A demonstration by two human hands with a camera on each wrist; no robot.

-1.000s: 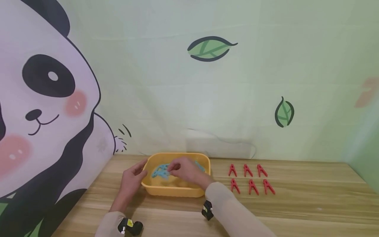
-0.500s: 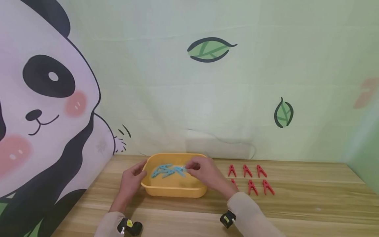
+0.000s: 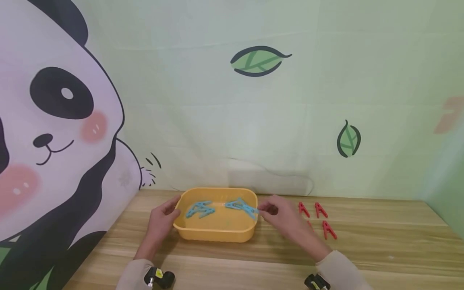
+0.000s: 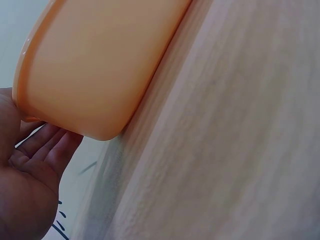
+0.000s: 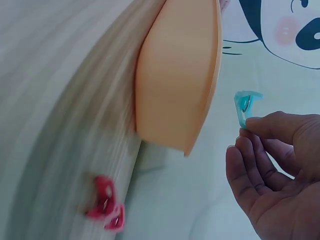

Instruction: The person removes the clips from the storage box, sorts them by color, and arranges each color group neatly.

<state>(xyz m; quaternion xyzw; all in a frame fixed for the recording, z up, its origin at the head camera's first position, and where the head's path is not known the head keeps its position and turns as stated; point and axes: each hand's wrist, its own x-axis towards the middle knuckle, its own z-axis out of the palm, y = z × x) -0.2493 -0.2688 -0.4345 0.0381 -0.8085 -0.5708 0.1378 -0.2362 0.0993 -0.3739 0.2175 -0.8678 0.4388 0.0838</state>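
Observation:
My left hand (image 3: 164,216) grips the left end of the yellow plastic basket (image 3: 214,235), thumb at the rim and fingers against the outer wall; the left wrist view shows that wall close up. Between thumb and index finger, my right hand (image 3: 280,215) pinches a light blue clothespin (image 5: 245,107) by one end. It is above the basket's right rim, raised well off the table in the right wrist view. Inside the basket lie several more blue clothespins (image 3: 199,210), grouped at the left, with another at the right partly overlapped by the held one.
Red clothespins (image 3: 320,210) lie in two rows on the wooden table (image 3: 380,241), right of the basket; my right hand and forearm hide some of them. Behind the table hangs a pale green backdrop (image 3: 203,121) with a printed panda and leaves.
My right hand has moved right, from inside the basket to over its right rim, bringing a blue clothespin along. The left hand and the basket have stayed put.

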